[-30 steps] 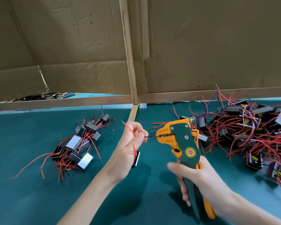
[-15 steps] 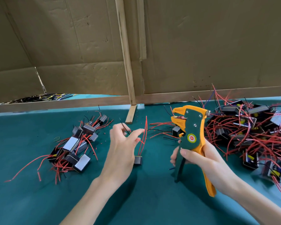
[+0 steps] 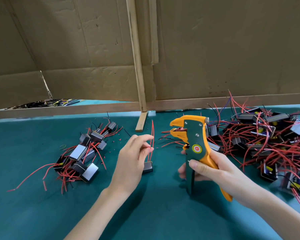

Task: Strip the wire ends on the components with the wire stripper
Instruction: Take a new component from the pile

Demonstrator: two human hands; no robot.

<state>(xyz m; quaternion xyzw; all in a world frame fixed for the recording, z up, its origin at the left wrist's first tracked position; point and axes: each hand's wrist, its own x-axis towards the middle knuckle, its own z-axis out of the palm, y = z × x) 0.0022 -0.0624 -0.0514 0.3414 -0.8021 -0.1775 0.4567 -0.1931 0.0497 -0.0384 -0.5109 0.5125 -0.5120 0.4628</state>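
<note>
Component (image 3: pixel 147 167) stands on the teal counter (image 3: pixel 42 213), its red wire (image 3: pixel 153 132) pinched in the grip of the left hand (image 3: pixel 133 156); right of the component, the right hand (image 3: pixel 215 172) wraps its grip round the wire stripper (image 3: pixel 196 135), jaws parted.

The only marking is a round red-and-yellow sticker (image 3: pixel 197 148) on the green body of the wire stripper (image 3: pixel 196 135). Its pale characters at the centre are too blurred to make out. No other text can be read.
</note>
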